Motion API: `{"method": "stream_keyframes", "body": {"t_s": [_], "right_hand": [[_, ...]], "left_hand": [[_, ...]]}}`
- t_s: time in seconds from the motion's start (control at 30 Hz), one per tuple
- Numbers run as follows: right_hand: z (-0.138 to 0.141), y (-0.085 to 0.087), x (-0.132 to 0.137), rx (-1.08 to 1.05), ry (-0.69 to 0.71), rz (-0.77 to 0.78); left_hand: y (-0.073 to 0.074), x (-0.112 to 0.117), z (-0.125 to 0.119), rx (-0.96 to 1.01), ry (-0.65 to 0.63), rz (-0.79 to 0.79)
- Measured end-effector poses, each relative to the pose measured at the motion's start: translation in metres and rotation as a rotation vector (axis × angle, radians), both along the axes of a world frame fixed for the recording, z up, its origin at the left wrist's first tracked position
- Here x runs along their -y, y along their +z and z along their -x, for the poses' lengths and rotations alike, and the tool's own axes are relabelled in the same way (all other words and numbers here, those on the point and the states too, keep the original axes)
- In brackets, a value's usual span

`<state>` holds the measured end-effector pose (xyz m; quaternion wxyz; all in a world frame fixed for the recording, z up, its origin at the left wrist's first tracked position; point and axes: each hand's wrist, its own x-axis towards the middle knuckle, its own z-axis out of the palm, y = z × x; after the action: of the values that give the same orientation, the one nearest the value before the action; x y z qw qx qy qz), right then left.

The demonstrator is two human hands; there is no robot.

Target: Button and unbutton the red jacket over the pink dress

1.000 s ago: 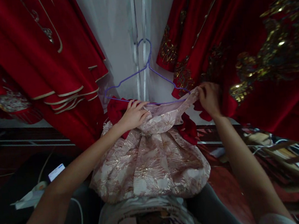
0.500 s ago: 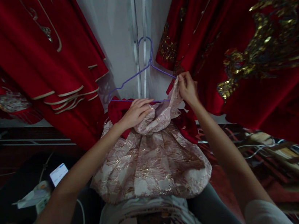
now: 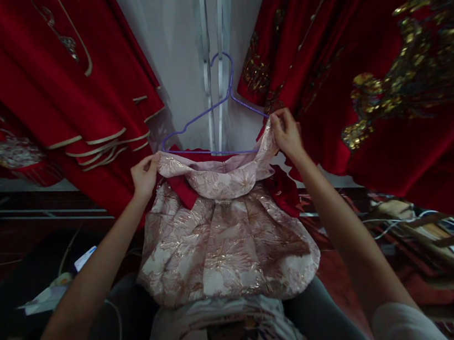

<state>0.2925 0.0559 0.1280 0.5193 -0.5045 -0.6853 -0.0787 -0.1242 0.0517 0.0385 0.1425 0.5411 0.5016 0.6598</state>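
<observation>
A pale pink dress (image 3: 237,246) with a shiny gold pattern and a full, pleated skirt lies across my lap. Its bodice is stretched wide between my two hands. My left hand (image 3: 145,176) pinches the bodice's upper left corner, close to the left end of a purple hanger (image 3: 206,110). At the opposite corner, my right hand (image 3: 287,133) pinches the fabric against the hanger's right end. The hanger's bottom bar runs along the top of the bodice, and its hook points up. Red fabric (image 3: 183,191) shows behind the bodice on both sides.
Red garments with cream trim (image 3: 92,98) hang on the left. More red garments with gold sequins (image 3: 401,69) hang on the right. A phone (image 3: 85,259) and white paper (image 3: 45,300) lie at lower left. Wooden bars (image 3: 443,258) and cables stand at lower right.
My left hand has moved left from the middle of the bodice to its left corner and now pinches it. The bunched bodice is spread out flat. My right hand has stayed at its corner.
</observation>
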Motion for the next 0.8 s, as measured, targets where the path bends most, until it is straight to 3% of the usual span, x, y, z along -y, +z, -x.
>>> {"method": "stream_keyframes", "body": {"t_s": [0.1,0.2,0.37,0.47,0.57,0.67,0.8], "right_hand": [[-0.001,0.001,0.001,0.002,-0.011,0.002],[-0.002,0.002,0.002,0.019,-0.019,0.010],[0.001,0.005,0.007,0.007,0.004,0.012],[0.005,0.005,0.010,-0.016,0.016,0.027],[0.004,0.006,0.011,-0.038,0.021,0.032],[0.001,0.006,0.010,-0.037,0.037,0.037],[-0.002,0.004,0.005,-0.022,0.040,0.043]], "left_hand": [[-0.007,-0.003,-0.001,0.053,0.006,0.004],[0.000,-0.004,-0.004,0.048,0.020,-0.010],[0.044,-0.013,-0.014,-0.037,-0.012,-0.071],[0.071,-0.023,-0.032,-0.177,-0.122,-0.094],[0.086,-0.029,-0.051,-0.282,-0.205,-0.118],[0.090,-0.029,-0.056,-0.298,-0.250,-0.078],[0.082,-0.035,-0.034,-0.183,-0.279,0.001]]}}
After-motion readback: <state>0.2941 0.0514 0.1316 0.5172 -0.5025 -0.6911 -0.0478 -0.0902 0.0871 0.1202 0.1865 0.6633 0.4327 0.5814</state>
